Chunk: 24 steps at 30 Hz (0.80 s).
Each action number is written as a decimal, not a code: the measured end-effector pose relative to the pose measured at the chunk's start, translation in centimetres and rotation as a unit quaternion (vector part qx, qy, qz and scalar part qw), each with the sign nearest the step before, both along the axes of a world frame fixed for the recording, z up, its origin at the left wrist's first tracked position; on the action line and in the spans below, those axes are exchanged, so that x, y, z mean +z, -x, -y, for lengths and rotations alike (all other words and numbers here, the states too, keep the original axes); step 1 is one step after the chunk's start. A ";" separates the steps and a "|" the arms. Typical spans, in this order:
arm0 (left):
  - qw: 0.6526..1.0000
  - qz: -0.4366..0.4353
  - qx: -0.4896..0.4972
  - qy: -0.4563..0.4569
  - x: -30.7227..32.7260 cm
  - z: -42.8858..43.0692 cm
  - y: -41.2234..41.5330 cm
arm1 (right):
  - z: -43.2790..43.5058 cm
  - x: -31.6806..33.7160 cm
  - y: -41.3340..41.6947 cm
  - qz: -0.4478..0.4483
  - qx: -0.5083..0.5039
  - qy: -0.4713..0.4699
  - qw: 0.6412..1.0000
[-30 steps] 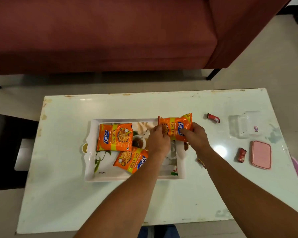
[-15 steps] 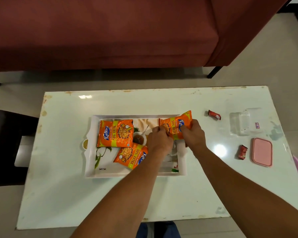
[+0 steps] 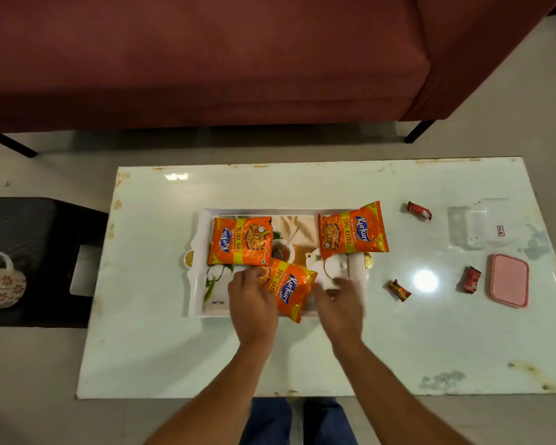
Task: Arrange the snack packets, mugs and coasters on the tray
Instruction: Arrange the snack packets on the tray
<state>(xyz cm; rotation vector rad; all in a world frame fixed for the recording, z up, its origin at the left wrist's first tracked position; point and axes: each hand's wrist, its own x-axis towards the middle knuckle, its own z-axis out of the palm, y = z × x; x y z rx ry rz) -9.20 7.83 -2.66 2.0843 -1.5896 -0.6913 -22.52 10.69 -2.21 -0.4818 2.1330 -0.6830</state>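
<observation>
White tray (image 3: 196, 284) set mid-desk (image 3: 161, 348). Kurkure packets laid at far-left (image 3: 240, 240) and far-right (image 3: 352, 231) of tray. Third packet (image 3: 289, 289) at near edge, pinched at left end by left hand (image 3: 252, 303). Right hand (image 3: 339, 306) spread open, nothing held, blurred. Floral mug (image 3: 0, 282) seen far left, off desk.

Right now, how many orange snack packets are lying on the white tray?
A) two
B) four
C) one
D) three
D: three orange packets lie on the white tray: the far-left packet, the far-right packet, which overhangs the rim, and the near packet, which the left hand touches.
</observation>
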 end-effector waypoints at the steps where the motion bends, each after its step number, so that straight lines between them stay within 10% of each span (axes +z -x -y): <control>1: 0.999 0.012 0.026 -0.025 -0.3 0.0 -0.9 | -0.3 -0.4 -1.1 0.044 0.005 -0.036 0.998; 24: 0.978 -0.111 -0.056 -0.165 -0.6 -3.1 9.8 | -1.1 0.3 10.7 -0.031 0.080 0.056 0.995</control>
